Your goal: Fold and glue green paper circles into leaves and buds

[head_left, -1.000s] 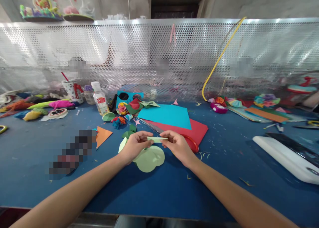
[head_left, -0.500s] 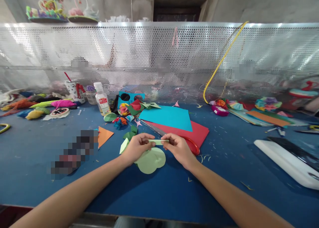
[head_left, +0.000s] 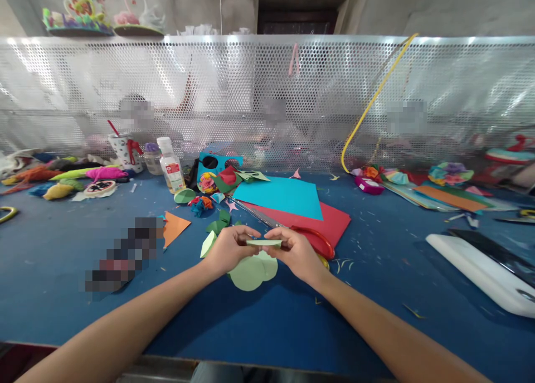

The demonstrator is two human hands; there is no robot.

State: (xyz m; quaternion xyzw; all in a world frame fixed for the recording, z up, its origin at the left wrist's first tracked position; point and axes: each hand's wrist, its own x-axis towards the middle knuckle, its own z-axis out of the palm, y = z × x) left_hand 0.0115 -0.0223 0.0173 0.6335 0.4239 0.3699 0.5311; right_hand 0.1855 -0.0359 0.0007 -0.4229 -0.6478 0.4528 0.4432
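Between my hands is a small light green paper strip (head_left: 264, 242), seen nearly edge-on. My left hand (head_left: 232, 247) pinches its left end, and my right hand (head_left: 292, 250) grips the right end between thumb and fingers. Just below them, round-lobed pale green paper pieces (head_left: 247, 274) lie overlapping on the blue table. A folded light green paper (head_left: 208, 244) and darker green scraps (head_left: 219, 221) rest left of my left hand. Scissors with red handles (head_left: 321, 239) lie behind my right hand, partly over the red paper (head_left: 334, 221).
Blue paper (head_left: 280, 196) overlaps the red sheet. A glue bottle (head_left: 171, 168), a cup with a straw (head_left: 125, 151) and yarn bundles (head_left: 62, 174) stand at the back left. On the right lie a white case (head_left: 476, 274) and a dark phone (head_left: 497, 255). Perforated metal (head_left: 234, 93) walls the back.
The green strip has tilted to a thinner, edge-on view as my fingers shifted on it. My right thumb has moved left beneath it.
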